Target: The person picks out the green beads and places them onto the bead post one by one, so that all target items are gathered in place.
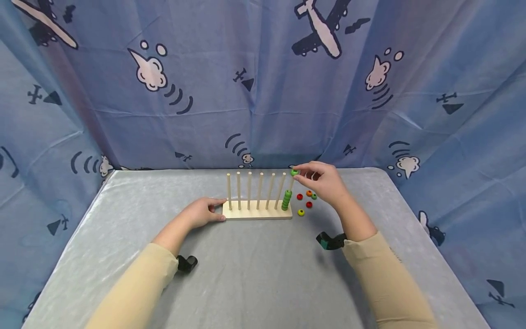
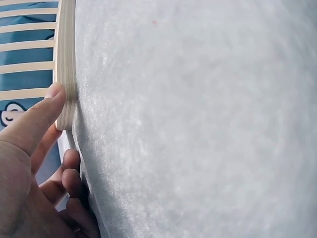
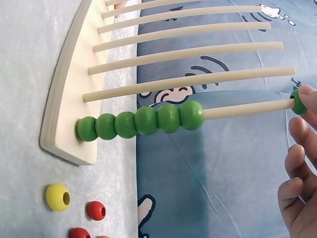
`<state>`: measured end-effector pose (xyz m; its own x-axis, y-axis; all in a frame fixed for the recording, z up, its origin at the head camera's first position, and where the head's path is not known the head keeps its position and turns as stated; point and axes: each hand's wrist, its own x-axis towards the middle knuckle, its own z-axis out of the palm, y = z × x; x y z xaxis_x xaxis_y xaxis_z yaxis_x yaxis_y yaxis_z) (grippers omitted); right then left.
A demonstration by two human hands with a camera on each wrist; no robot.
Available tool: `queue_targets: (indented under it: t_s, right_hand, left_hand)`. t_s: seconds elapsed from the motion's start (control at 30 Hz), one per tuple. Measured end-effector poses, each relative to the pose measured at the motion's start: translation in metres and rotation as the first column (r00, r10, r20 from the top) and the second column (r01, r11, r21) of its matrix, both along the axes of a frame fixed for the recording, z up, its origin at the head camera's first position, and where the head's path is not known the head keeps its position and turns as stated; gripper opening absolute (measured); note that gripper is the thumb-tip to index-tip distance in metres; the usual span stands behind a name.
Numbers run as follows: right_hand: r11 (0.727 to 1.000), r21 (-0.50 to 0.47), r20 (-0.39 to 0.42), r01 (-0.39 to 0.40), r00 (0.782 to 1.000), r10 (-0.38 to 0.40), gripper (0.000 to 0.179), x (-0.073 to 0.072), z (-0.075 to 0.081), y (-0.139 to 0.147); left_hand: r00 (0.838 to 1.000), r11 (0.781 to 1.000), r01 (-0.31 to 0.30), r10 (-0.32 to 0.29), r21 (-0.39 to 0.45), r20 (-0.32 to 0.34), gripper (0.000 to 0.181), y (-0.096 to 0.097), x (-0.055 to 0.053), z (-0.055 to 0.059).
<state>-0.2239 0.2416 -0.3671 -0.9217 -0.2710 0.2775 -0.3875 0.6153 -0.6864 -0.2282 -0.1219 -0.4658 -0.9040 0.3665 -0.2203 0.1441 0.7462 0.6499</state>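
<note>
A wooden peg rack [image 1: 256, 214] stands on the table, its several upright pegs in a row. My left hand [image 1: 200, 212] pinches the left end of its base, thumb at the front and fingers behind. Several green beads [image 3: 145, 120] are stacked on the rightmost peg. At the tip of that peg, my right hand [image 1: 324, 179] pinches another green bead [image 3: 298, 102] between thumb and finger. In the right wrist view the peg tip meets this bead; the fingers partly hide it. The other pegs bear no beads.
Loose beads lie right of the rack: a yellow bead [image 1: 301, 212], two red beads [image 1: 309, 204], an orange bead [image 1: 309, 193] and a green bead [image 1: 314, 196]. A blue patterned curtain [image 1: 255, 91] hangs behind the grey-covered table [image 1: 255, 274].
</note>
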Motion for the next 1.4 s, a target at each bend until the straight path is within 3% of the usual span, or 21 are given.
queue_targets:
  t_s: [0.63, 1.4]
  right_hand:
    - [0.997, -0.042, 0.142, 0.058, 0.988, -0.052, 0.032, -0.002, -0.018, -0.004]
    - [0.999, -0.02, 0.2, 0.035, 0.979, -0.03, 0.028, -0.001, -0.044, -0.001]
  left_hand:
    - [1.0, 1.0, -0.007, 0.007, 0.003, 0.002, 0.063, -0.002, 0.003, 0.001]
    - [1.0, 1.0, -0.009, 0.009, -0.011, 0.009, 0.063, 0.001, 0.002, -0.001]
